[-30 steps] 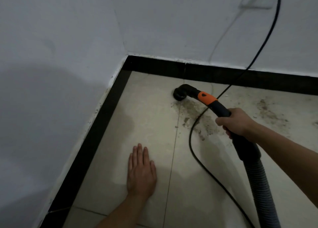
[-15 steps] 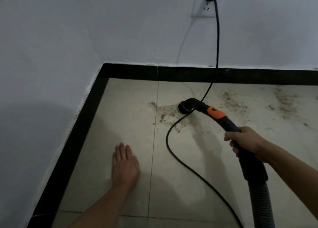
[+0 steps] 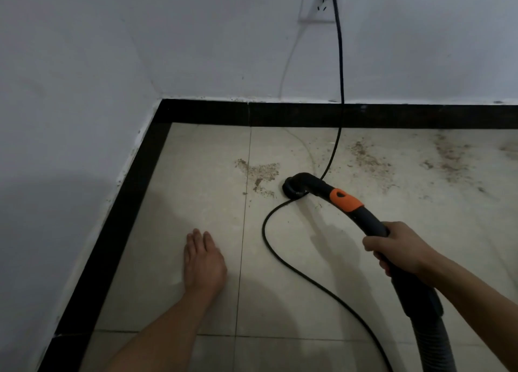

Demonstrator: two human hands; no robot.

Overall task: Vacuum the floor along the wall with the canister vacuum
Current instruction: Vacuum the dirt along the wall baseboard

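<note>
One wide-angle head-worn view, low and close over the tiled floor [image 3: 196, 197], faces forward and down toward the far wall [image 3: 224, 49], with the room corner [image 3: 162, 100] at far left

You have a white socket plate [image 3: 311, 9] high on the back wall [image 3: 196, 49]. A thin pale wire [image 3: 288, 60] leaves its lower left corner, curves down to the black skirting [image 3: 392, 116] and shows again on the floor [image 3: 196, 175]. The skirting lines the floor's back and left edges, meeting in the far left corner. One grout line [image 3: 244, 231] runs front to back, and another crosses it near you.
</note>
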